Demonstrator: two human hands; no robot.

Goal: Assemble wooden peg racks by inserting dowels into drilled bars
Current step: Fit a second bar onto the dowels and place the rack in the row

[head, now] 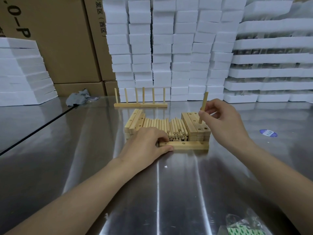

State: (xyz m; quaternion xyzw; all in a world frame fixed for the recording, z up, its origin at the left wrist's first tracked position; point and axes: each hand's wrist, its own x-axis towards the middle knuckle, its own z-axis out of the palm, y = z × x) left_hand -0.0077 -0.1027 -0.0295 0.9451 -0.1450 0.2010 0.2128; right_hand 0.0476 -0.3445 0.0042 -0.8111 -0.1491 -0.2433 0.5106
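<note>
A drilled wooden bar (188, 145) lies crosswise on the steel table, its holes facing up and all without pegs. My left hand (145, 143) grips the bar's left end. My right hand (221, 121) pinches one dowel (203, 106) nearly upright, above the right stack of drilled bars (196, 128) and behind the bar's right part. A pile of loose dowels (169, 128) lies between that stack and a left stack of bars (135, 122). Two finished peg racks (140, 104) stand end to end farther back, each with three upright pegs.
White foam blocks (169, 48) are stacked high behind the table, with more at the left (22, 73) and cardboard boxes (67, 39) between. A grey rag (77, 98) lies at the back left. A blue sticker (268, 133) and a plastic bag (243, 224) sit to the right.
</note>
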